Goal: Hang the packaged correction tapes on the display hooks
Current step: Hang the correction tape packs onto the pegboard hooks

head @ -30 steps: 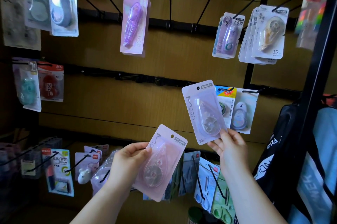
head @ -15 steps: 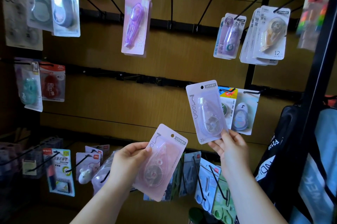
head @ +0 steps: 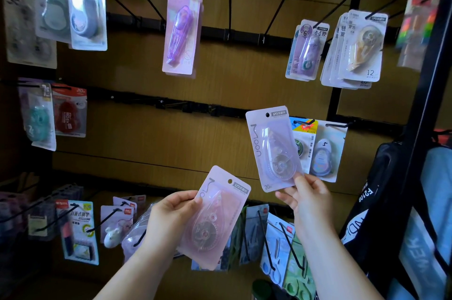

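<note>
The right hand pinched the lower right corner of a pale lilac carded correction tape pack printed "Moon", holding it upright and raised in front of the wooden display wall. Its hang hole sat near the top edge, close to but not on any hook, and the pack overlapped the left edge of a yellow-topped pack already hanging on a black wire hook at the right. The left hand gripped the left edge of a pale pink carded correction tape pack, thumb across its face, tilted with its top leaning right, lower and nearer than the lilac one. Neither held pack touched the other. On the upper row, a purple pen-shaped tape pack hung at the centre, with empty black hooks just to its right. A black bag stood at the far right.
</note>
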The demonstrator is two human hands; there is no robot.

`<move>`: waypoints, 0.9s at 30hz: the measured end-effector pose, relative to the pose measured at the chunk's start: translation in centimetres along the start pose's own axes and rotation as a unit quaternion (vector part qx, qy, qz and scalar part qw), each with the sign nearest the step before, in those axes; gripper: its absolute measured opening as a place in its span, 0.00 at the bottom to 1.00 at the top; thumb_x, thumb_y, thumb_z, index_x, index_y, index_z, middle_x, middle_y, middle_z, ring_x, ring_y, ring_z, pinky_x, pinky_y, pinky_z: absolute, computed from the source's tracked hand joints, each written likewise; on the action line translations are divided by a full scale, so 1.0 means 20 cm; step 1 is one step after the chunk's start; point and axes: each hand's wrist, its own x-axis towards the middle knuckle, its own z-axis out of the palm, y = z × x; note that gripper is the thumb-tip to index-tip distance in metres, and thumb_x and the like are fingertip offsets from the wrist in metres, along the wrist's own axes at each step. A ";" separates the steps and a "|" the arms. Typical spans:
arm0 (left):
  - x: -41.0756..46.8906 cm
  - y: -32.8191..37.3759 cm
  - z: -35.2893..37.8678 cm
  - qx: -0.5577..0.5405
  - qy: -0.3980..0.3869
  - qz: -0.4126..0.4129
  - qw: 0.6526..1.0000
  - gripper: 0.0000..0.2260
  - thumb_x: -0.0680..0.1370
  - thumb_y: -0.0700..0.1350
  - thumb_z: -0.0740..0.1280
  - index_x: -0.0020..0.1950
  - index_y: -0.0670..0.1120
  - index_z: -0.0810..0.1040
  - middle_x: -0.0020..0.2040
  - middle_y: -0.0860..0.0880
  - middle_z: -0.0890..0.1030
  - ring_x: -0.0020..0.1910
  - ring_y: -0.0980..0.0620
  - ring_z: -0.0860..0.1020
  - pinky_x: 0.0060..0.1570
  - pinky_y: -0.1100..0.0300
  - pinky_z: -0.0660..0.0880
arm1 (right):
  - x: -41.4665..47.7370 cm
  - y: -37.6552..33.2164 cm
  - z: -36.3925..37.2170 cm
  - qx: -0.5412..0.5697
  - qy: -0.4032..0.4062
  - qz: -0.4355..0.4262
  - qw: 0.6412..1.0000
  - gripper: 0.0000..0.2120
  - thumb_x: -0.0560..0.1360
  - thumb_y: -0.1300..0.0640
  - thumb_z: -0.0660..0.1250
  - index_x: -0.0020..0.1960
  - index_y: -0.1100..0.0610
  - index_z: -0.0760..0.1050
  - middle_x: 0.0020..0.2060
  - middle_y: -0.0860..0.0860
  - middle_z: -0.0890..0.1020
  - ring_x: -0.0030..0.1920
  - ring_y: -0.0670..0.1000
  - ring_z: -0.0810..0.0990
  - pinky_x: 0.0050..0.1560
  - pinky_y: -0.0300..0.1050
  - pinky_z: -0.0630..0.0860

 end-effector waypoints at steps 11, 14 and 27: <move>-0.02 0.03 -0.01 0.005 0.005 0.001 1.000 0.08 0.74 0.39 0.67 0.37 0.50 0.78 0.38 0.53 0.80 0.40 0.53 0.77 0.44 0.53 0.74 | -0.04 0.02 -0.03 0.003 -0.006 0.001 1.000 0.08 0.76 0.63 0.61 0.39 0.55 0.69 0.37 0.54 0.78 0.31 0.51 0.78 0.24 0.33 0.77; -0.02 0.03 -0.01 0.006 0.007 0.000 1.000 0.08 0.74 0.39 0.67 0.37 0.50 0.78 0.39 0.52 0.81 0.41 0.51 0.78 0.48 0.50 0.74 | -0.05 0.04 -0.06 -0.001 -0.023 -0.006 1.000 0.08 0.77 0.64 0.60 0.41 0.54 0.69 0.38 0.54 0.78 0.29 0.49 0.80 0.25 0.33 0.77; -0.02 0.04 -0.01 0.010 0.010 -0.002 1.000 0.07 0.74 0.40 0.66 0.37 0.50 0.78 0.39 0.53 0.80 0.41 0.52 0.77 0.42 0.54 0.74 | -0.01 -0.02 -0.03 0.008 -0.005 -0.017 1.000 0.04 0.77 0.62 0.60 0.45 0.58 0.71 0.37 0.52 0.79 0.34 0.51 0.79 0.26 0.33 0.78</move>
